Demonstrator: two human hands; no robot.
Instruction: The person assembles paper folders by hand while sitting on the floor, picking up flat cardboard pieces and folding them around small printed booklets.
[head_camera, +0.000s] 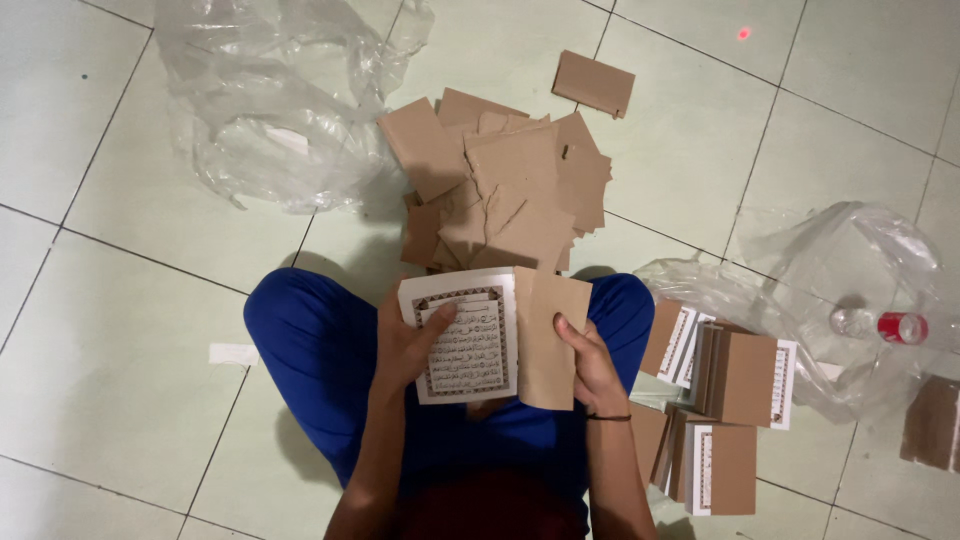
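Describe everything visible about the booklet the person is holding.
The booklet is thin, held open over the lap. Its left page is white with an ornate border framing printed text; its right side is plain brown card. The left hand grips the printed page, thumb across it; the right hand holds the brown flap's edge.

Dim, even indoor light — probably from overhead. A soft shadow lies on the floor tiles (130, 330) around the legs; clear plastic sheeting (270, 90) glints faintly — edges slightly soft.

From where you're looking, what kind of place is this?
Probably a room in a home or small workshop: the person sits on a pale tiled floor, beside a pile of brown card covers and stacked booklets.
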